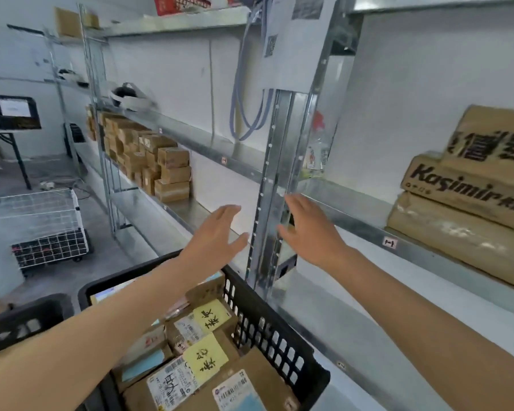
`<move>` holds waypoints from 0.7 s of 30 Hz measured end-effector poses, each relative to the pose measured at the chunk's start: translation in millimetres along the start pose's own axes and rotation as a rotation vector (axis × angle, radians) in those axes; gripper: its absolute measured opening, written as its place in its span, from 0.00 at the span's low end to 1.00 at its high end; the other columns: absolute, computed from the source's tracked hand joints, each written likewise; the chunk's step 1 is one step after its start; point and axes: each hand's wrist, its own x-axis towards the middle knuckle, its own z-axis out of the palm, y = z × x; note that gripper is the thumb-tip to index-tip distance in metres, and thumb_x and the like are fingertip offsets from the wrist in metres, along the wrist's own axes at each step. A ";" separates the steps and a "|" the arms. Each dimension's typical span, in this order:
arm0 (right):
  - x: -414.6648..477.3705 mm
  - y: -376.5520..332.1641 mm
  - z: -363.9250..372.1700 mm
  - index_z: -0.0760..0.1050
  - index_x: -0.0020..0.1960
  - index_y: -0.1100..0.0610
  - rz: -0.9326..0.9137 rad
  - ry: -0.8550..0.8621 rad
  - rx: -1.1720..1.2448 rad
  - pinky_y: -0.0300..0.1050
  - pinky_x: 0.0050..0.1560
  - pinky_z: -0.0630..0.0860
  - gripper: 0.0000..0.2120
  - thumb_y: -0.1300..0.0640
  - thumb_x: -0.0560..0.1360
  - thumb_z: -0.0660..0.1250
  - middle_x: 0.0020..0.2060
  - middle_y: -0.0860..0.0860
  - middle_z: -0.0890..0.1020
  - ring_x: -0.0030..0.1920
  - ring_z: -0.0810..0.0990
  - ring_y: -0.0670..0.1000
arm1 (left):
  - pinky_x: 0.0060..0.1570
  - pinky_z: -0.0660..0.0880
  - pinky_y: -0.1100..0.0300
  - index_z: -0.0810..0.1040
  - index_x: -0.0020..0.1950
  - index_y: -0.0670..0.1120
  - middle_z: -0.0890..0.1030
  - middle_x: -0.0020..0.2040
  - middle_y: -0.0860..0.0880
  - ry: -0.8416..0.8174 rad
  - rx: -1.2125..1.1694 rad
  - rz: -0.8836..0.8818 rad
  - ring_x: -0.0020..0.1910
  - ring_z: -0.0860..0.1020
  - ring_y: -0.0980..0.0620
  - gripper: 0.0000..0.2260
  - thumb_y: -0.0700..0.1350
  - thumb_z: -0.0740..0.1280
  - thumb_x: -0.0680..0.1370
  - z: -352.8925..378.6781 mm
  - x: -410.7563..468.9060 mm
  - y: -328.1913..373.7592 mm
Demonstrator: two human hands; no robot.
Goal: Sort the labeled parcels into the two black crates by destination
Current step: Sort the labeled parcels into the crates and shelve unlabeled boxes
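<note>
**Reaching toward the shelving, both hands empty**

Held left hand (217, 232) and right hand (306, 229) out side by side above the far end of the near black crate (279, 327), one on either side of the metal shelf upright (275, 185). Held fingers straight and spread on both, gripped nothing. Possibly touched the upright with the right fingertips; could not confirm through the blur.

Found the near crate well filled with labeled parcels (235, 381): brown cartons with white shipping labels, two topped with handwritten yellow notes (205, 358). Caught only a corner of the second black crate (21, 321) at lower left, contents not readable. Noted more small cartons (158, 161) stacked on the shelf further left, well apart from both hands, and large brown packages (469, 203) on the shelf at right.

Judged the step as between placements: reaching out with no parcel in hand. Judged that the next move called for taking one carton, reading its destination label, then setting it in the matching crate. Probably also called for a shift left to bring the carton stack within reach.
</note>
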 end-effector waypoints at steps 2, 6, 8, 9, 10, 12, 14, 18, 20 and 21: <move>-7.9 15.5 -28.9 0.50 0.80 0.60 0.002 0.063 -0.025 0.47 0.77 0.50 0.33 0.49 0.82 0.59 0.79 0.55 0.56 0.78 0.54 0.54 | 0.67 0.55 0.67 0.62 0.76 0.44 0.65 0.74 0.47 0.015 0.021 0.076 0.73 0.63 0.50 0.25 0.49 0.64 0.81 -4.3 15.9 31.9; -28.4 47.4 -83.4 0.48 0.80 0.60 0.002 0.172 -0.114 0.47 0.77 0.48 0.35 0.49 0.81 0.61 0.78 0.56 0.56 0.77 0.54 0.55 | 0.69 0.54 0.65 0.62 0.77 0.45 0.64 0.75 0.47 0.051 0.043 0.220 0.74 0.62 0.50 0.27 0.50 0.65 0.80 -6.9 44.8 103.9; -40.8 59.5 -111.4 0.49 0.79 0.61 -0.003 0.217 -0.158 0.45 0.77 0.46 0.34 0.48 0.81 0.60 0.78 0.56 0.57 0.77 0.53 0.54 | 0.68 0.57 0.63 0.62 0.76 0.45 0.65 0.75 0.47 0.066 0.030 0.273 0.73 0.64 0.49 0.26 0.49 0.65 0.80 -6.6 58.5 142.4; -48.0 64.8 -126.3 0.50 0.79 0.61 -0.005 0.249 -0.161 0.45 0.76 0.47 0.34 0.48 0.81 0.60 0.77 0.56 0.58 0.77 0.54 0.54 | 0.67 0.58 0.62 0.62 0.76 0.45 0.66 0.74 0.47 0.075 0.009 0.284 0.72 0.65 0.48 0.26 0.49 0.65 0.80 -6.0 64.8 161.3; -54.9 69.8 -141.7 0.52 0.79 0.60 -0.002 0.286 -0.153 0.46 0.76 0.49 0.33 0.48 0.81 0.60 0.77 0.56 0.59 0.77 0.55 0.54 | 0.66 0.59 0.63 0.63 0.76 0.45 0.67 0.73 0.47 0.091 -0.017 0.296 0.71 0.66 0.48 0.25 0.49 0.65 0.80 -5.3 71.6 178.2; -69.2 79.5 -172.5 0.52 0.79 0.59 0.014 0.363 -0.117 0.45 0.75 0.51 0.32 0.49 0.81 0.60 0.77 0.54 0.58 0.77 0.54 0.53 | 0.67 0.59 0.62 0.64 0.75 0.46 0.66 0.74 0.47 0.100 -0.085 0.299 0.72 0.66 0.48 0.24 0.50 0.64 0.81 -2.7 84.1 208.2; -81.9 91.6 -199.6 0.52 0.80 0.57 0.037 0.452 -0.099 0.41 0.74 0.49 0.31 0.50 0.82 0.59 0.78 0.52 0.57 0.78 0.53 0.51 | 0.75 0.56 0.53 0.63 0.76 0.49 0.64 0.76 0.48 0.073 -0.170 0.272 0.76 0.60 0.48 0.24 0.53 0.62 0.81 1.9 95.7 233.4; -103.7 126.6 -231.0 0.52 0.80 0.56 0.135 0.591 -0.060 0.42 0.74 0.50 0.30 0.50 0.82 0.58 0.78 0.50 0.57 0.78 0.53 0.48 | 0.74 0.50 0.58 0.64 0.76 0.48 0.66 0.75 0.50 0.040 -0.318 0.229 0.76 0.60 0.49 0.23 0.54 0.60 0.82 16.6 113.6 280.9; -111.8 148.9 -236.7 0.53 0.80 0.56 0.191 0.622 -0.004 0.44 0.75 0.52 0.29 0.50 0.82 0.57 0.78 0.50 0.57 0.78 0.53 0.48 | 0.57 0.48 0.72 0.62 0.76 0.46 0.66 0.75 0.48 -0.006 -0.357 0.199 0.75 0.62 0.51 0.22 0.51 0.58 0.83 25.5 120.4 302.5; -115.2 160.2 -238.4 0.54 0.80 0.56 0.221 0.633 0.047 0.44 0.74 0.54 0.29 0.50 0.82 0.57 0.77 0.50 0.58 0.77 0.54 0.48 | 0.54 0.46 0.75 0.62 0.77 0.45 0.66 0.75 0.48 -0.026 -0.365 0.177 0.74 0.64 0.51 0.22 0.50 0.57 0.84 29.9 123.9 310.4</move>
